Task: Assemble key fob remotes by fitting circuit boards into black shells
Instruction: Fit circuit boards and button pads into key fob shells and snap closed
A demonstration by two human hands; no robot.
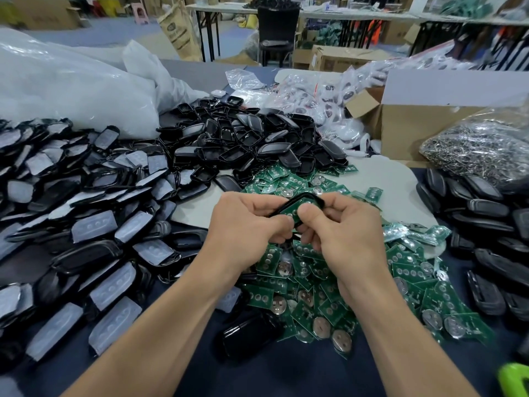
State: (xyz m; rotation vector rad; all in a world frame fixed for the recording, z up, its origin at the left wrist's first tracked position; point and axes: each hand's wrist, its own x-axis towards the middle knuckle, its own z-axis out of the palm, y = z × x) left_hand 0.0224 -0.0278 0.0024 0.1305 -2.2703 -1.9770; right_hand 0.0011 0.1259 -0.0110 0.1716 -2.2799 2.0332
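Both hands, the left hand (pixel 246 222) and right hand (pixel 340 224), pinch one black shell (pixel 297 200) with a green circuit board (pixel 292 209) seated in it, held above the pile of circuit boards (pixel 329 285) on the counter (pixel 286 373).

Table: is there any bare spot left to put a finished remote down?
Yes, three. A pale patch between the black shells and green boards; another between the boards and the cardboard box; dark cloth at the near edge, in front of the boards. Left and right sides are heaped with parts.
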